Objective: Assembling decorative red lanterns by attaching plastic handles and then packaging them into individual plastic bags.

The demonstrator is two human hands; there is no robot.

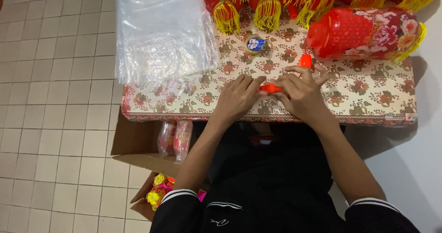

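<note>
My left hand (237,95) and my right hand (301,92) meet over the front edge of a low table with a floral cloth (368,95). Both pinch a small orange-red plastic piece (270,88) between them. An orange-red tip (305,60) sticks up above my right fingers; whether it belongs to the same piece I cannot tell. A red lantern with a flower pattern (368,33) lies on its side just beyond my right hand. A small round tin (256,44) sits on the cloth beyond my hands.
A stack of clear plastic bags (161,30) covers the table's left end. Several red lanterns with yellow tassels (269,5) line the far edge. An open cardboard box (138,143) with packed items stands on the tiled floor (50,99) at my left.
</note>
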